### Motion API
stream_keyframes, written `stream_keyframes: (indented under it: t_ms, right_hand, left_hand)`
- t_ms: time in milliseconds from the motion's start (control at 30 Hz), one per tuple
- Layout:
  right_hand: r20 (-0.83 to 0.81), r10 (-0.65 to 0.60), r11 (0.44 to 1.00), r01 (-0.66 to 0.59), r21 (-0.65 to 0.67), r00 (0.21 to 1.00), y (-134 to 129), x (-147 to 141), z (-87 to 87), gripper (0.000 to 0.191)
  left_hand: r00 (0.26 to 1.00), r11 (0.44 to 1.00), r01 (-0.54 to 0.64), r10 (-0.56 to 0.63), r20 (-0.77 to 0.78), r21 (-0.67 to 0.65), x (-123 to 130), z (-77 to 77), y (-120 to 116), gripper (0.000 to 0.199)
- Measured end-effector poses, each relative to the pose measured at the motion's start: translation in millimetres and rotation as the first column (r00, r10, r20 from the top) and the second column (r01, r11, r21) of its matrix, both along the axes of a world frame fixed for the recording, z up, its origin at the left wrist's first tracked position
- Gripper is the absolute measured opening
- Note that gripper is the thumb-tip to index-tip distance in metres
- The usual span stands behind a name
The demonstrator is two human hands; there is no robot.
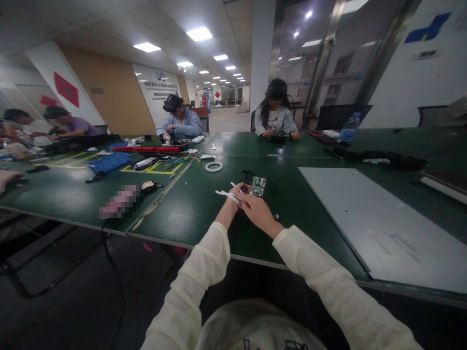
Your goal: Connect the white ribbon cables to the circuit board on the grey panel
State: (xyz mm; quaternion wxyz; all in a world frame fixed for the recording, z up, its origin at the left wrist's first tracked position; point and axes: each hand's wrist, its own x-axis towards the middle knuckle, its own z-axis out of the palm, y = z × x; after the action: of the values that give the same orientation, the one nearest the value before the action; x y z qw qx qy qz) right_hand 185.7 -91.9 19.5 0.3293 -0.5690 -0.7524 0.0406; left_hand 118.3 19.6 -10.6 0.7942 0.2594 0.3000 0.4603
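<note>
My left hand (pixel 234 194) is over the green table, partly covered by the right; its fingers are curled and what they hold is hidden. White strips (pixel 223 193), looking like tape, lie across the left hand and stick out to its left. My right hand (pixel 258 210) reaches over from the right, its fingers drawn together at the strips. Just beyond the fingers is a green circuit board (pixel 258 186) with silver parts, next to a thin black frame (pixel 270 183). Whether a hand touches the board is unclear.
A white tape roll (pixel 213 167) lies ahead on the table (pixel 171 214). To the right is a large grey panel (pixel 386 223); to the left, a blue bin (pixel 109 162) and a black cable (pixel 113 257) over the edge. Several people sit around the tables. A bottle (pixel 349 128) stands far right.
</note>
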Motion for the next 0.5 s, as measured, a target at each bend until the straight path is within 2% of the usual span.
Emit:
stream_keyframes:
  t_ms: [67,167,500]
  right_hand:
    - [0.139,-0.036,0.999,0.040,-0.027,0.990,-3.4,-0.9,2.8,0.041]
    - [0.265,-0.062,0.996,0.075,-0.040,0.962,-6.5,-1.2,6.0,0.044]
    - [0.425,-0.028,0.998,0.050,-0.040,0.905,-8.9,-1.9,5.6,0.045]
  left_hand:
    - [0.999,1.000,-0.030,0.030,0.010,-0.005,0.4,1.5,-1.7,0.014]
    - [0.999,0.999,-0.046,0.047,0.018,-0.021,0.2,3.4,-3.9,0.018]
    - [0.999,0.998,-0.034,0.034,0.008,-0.047,0.8,3.9,-3.4,0.016]
